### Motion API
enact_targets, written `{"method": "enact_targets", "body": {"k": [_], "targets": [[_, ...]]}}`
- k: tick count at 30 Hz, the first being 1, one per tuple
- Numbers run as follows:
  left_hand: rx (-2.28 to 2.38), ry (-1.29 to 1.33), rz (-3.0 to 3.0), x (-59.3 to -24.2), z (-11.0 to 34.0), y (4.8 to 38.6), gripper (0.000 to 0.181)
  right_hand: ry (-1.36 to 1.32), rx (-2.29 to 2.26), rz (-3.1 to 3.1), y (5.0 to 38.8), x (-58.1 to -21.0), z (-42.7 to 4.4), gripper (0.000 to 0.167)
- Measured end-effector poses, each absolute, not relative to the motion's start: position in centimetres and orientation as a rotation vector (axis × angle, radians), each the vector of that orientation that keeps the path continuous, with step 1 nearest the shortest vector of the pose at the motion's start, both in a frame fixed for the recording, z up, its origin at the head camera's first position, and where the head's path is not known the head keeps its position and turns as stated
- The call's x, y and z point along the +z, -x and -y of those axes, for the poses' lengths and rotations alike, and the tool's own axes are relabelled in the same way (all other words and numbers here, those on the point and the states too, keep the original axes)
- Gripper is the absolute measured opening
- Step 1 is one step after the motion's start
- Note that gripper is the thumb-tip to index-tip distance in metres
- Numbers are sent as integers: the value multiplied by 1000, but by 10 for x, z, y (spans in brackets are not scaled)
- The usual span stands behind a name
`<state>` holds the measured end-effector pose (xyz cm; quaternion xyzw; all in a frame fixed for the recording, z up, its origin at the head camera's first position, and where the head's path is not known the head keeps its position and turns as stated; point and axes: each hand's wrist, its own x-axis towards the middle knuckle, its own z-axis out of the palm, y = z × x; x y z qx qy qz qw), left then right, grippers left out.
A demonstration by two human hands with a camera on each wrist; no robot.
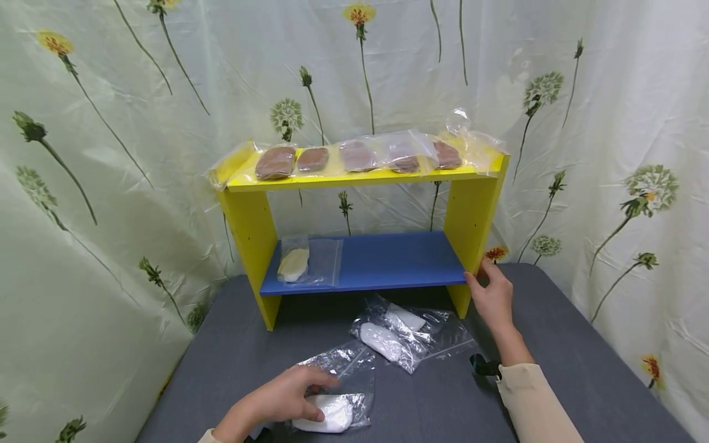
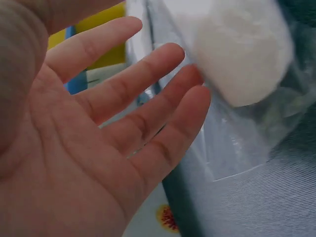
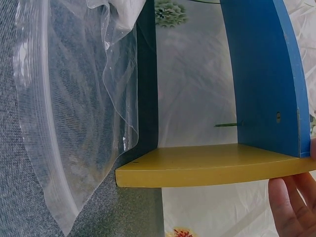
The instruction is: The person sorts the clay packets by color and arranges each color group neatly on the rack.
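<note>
The left hand (image 1: 288,394) is over a clear zip bag holding a white oval item (image 1: 332,413), its fingers spread and slightly bent. In the left wrist view the left hand (image 2: 108,113) shows its palm, fingers apart, beside a bag with a white item (image 2: 247,54). The right hand (image 1: 493,295) grips the right side panel (image 1: 477,221) of a yellow and blue shelf at the level of the blue board (image 1: 396,258). Fingers of the right hand (image 3: 294,205) touch the panel's face (image 3: 197,163) in the right wrist view.
Two overlapping bags with white items (image 1: 382,341) lie before the shelf's right half. One bag with a pale item (image 1: 293,264) lies on the blue board. Several bags with reddish-brown slabs (image 1: 276,162) line the yellow top. A flowered curtain (image 1: 138,80) hangs behind.
</note>
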<state>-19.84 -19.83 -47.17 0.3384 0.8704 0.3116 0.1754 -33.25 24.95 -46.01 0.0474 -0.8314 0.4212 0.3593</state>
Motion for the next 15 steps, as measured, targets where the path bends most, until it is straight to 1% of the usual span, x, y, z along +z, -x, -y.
{"method": "enact_targets", "body": {"k": [3, 7, 11, 15], "targets": [[745, -1009, -2565, -478, 196, 195, 53, -126, 1083, 2140, 333, -460, -250, 41], [604, -961, -2662, -481, 191, 192, 54, -128, 1083, 2138, 333, -459, -250, 40], [540, -921, -2700, -480, 186, 188, 51, -123, 1086, 2141, 332, -458, -249, 41], [483, -970, -2719, -478, 181, 182, 47, -119, 1086, 2146, 331, -459, -249, 43]]}}
